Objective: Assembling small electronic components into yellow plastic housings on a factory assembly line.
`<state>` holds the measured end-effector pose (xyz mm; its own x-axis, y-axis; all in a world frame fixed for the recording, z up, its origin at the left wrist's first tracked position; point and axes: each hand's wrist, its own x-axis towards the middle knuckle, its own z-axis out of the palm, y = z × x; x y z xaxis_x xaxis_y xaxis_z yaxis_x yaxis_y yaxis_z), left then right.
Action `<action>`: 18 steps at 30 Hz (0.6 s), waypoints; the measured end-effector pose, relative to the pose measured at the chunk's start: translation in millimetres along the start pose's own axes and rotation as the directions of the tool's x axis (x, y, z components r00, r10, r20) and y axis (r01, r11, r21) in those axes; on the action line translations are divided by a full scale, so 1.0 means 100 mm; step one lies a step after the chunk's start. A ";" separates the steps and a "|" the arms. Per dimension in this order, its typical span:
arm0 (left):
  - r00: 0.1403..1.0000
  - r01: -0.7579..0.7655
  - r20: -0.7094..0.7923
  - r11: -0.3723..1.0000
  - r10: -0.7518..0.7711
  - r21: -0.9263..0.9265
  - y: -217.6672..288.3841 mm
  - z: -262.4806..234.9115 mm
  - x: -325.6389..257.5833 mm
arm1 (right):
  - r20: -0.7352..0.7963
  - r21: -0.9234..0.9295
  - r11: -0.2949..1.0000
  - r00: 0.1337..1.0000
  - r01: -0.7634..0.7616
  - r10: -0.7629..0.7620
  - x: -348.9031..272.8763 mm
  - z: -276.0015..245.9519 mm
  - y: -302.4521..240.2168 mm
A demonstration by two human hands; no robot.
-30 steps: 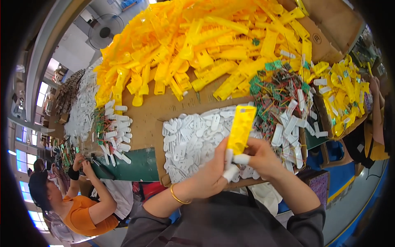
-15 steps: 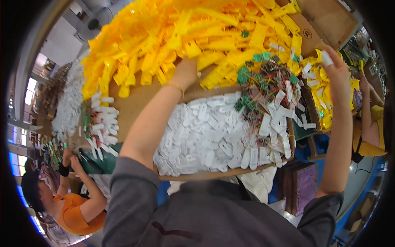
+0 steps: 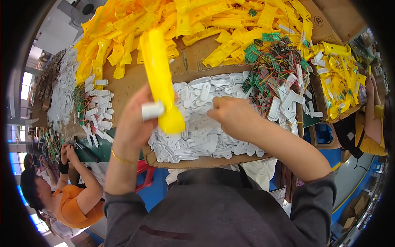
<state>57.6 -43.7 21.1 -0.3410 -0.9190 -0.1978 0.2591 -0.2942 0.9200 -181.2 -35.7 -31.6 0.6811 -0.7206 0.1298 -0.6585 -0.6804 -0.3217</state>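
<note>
My left hand (image 3: pixel 138 117) is closed round a long yellow plastic shell (image 3: pixel 159 74), held tilted above the left edge of the cardboard tray. A white tube-like cover (image 3: pixel 152 110) shows at this hand's thumb. My right hand (image 3: pixel 234 117) is over the middle of the tray, its fingers bent and pressed together among flat white plastic pieces (image 3: pixel 205 138). Whatever lies between those fingertips is hidden. At the tray's right end, green circuit boards with thin wires (image 3: pixel 273 68) are heaped over white plastic parts (image 3: pixel 284 103).
A large heap of yellow shells (image 3: pixel 193 20) covers the far side. More white parts with boards (image 3: pixel 96 111) lie at the left. At the right stands a box of yellow pieces (image 3: pixel 339 86). Co-workers sit at the left (image 3: pixel 74 197) and right (image 3: pixel 372 119).
My left hand has come back from the yellow heap with a shell in it. My right hand has moved from above the right-hand box down to the white pieces in the tray.
</note>
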 end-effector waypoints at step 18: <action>0.946 0.110 -0.246 0.926 -0.209 -0.362 -0.75 0.72 -0.48 | 0.213 0.970 -0.194 0.890 -0.144 0.404 -0.39 -0.17 -0.60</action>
<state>-10.5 41.1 -13.9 -0.1542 -0.8730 -0.4627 0.5290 -0.4685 0.7076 -173.5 30.6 -1.0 0.4082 -0.8875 -0.2139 0.3408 0.3655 -0.8662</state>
